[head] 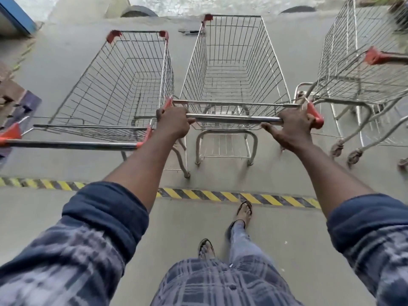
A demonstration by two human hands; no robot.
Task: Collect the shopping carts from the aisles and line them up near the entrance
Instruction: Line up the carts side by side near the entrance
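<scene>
Three wire shopping carts with red corner caps stand side by side on grey concrete. The middle cart (234, 69) is straight ahead of me, its metal handle bar (234, 118) held at both ends. My left hand (173, 122) grips the bar's left end. My right hand (291, 129) grips the right end, thumb stretched along the bar. The left cart (119, 85) sits close beside it, its handle (70, 145) reaching toward the frame's left edge. The right cart (362, 69) is angled and partly cut off.
A yellow-and-black hazard stripe (220, 196) crosses the floor between my feet and the carts. A blue-edged structure (15, 18) is at top left, and a step or mat (19, 102) lies at the left edge. A pale wall and two dark curved shapes run along the far side.
</scene>
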